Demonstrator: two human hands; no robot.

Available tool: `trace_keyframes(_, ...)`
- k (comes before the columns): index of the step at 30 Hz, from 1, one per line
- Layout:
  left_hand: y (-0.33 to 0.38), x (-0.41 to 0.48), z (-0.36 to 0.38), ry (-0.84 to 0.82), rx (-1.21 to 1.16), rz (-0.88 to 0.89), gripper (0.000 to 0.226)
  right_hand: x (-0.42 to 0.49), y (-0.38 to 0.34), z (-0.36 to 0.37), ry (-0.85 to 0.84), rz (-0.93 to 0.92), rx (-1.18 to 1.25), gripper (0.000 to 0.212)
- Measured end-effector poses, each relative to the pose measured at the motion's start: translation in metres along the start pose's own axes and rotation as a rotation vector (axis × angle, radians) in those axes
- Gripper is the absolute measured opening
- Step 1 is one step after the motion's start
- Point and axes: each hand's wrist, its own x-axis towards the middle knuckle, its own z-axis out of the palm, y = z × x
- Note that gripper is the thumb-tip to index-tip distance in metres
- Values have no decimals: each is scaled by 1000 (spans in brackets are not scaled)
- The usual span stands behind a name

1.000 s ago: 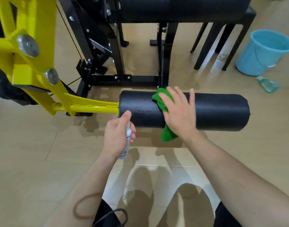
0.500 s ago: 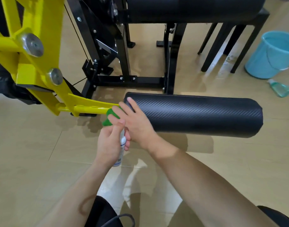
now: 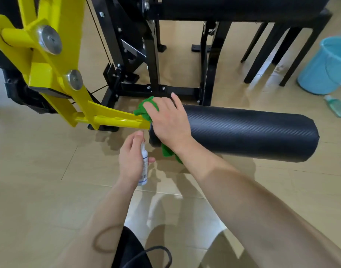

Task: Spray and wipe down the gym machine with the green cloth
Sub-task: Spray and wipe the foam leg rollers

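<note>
Head view: the right hand (image 3: 167, 122), fingers spread flat, now presses the green cloth (image 3: 144, 109) on the roller pad's (image 3: 243, 130) left end beside the yellow arm (image 3: 111, 118), having swept there from mid-pad. The wipe appears to have reached that end. The left hand (image 3: 131, 159) grips the spray bottle (image 3: 144, 171) just below.

I find print on only one thing: the label (image 3: 145, 172) on the small white spray bottle (image 3: 144, 154) gripped in the left hand (image 3: 132, 159), just left of frame centre. It has blue marks and a dark patch, all too blurred to read.
</note>
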Motion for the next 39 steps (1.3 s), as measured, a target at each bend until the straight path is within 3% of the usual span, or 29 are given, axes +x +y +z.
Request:
trace_keyframes(5, 16, 5, 12, 7, -95, -81, 39, -24, 31, -26, -12, 268, 33, 44)
trace_keyframes(8, 20, 9, 14, 22, -173, -141, 46, -47, 21, -25, -86, 241, 52, 61)
trace_keyframes(10, 19, 13, 13, 20, -237, -160, 46, -34, -2, -12, -137, 127, 84, 64)
trace_keyframes(14, 22, 26, 8, 14, -287, -167, 52, -9, -19, 2, -207, 12, 43, 52)
trace_keyframes(17, 35, 27, 14, -3, -179, -114, 33, -22, 8, -13, -176, -16, -17, 36)
trace_keyframes(23, 41, 22, 20, -36, 4, -27, 34, -76, 92, -53, -109, 269, -68, 26)
trace_keyframes(26, 40, 20, 21, -12, 7, 6, 34, -67, 73, -45, -53, 350, -31, 26)
trace_keyframes(30, 41, 16, 31, 87, 65, 43, 48, -27, 19, -19, -128, 91, 68, 29)
trace_keyframes(32, 43, 12, 40, 150, 121, 84, 51, -31, 34, -23, -160, 32, 46, 30)
trace_keyframes(36, 42, -3, 65, 166, 115, 219, 45, -84, 118, -61, -126, 246, -52, 25)
trace_keyframes(39, 41, -27, 103, -23, 107, 317, 42, -120, 161, -81, -106, 397, -101, 26)
